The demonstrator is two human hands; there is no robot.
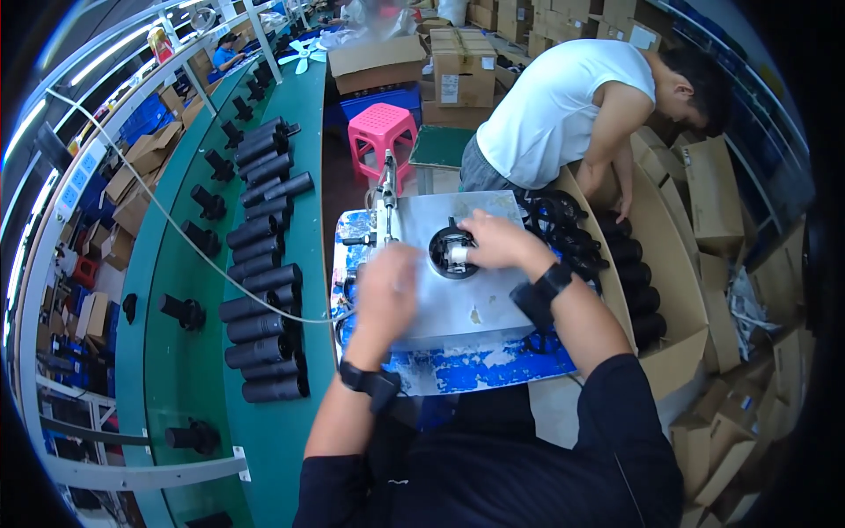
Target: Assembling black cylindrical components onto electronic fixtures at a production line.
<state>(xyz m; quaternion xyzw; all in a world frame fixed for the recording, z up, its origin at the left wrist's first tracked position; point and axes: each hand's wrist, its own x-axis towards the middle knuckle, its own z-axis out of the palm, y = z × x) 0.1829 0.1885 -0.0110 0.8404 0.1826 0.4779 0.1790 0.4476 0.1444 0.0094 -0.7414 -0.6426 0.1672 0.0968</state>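
A round black plastic part (pixel 443 262) with a hollow, ring-like rim lies on the metal plate (pixel 422 308) in front of me. A small white cylindrical piece (pixel 459 254) shows inside it. My right hand (pixel 500 241) grips this part at its right edge, thumb and fingers closed on the rim beside the white piece. My left hand (pixel 389 295) is to the left of it, over the plate's left edge, smeared by motion. Whether its fingers hold anything is hidden. Just beyond it stands a metal clamp-like fixture (pixel 387 202).
Left of me runs a green conveyor bench (pixel 264 440) with a row of black cylinders (pixel 264 304) and several upright black parts. More black ring parts (pixel 563 229) are piled at the plate's right. Another person (pixel 572 106) bends over an open cardboard box (pixel 678 326). Behind stands a pink stool (pixel 381 123).
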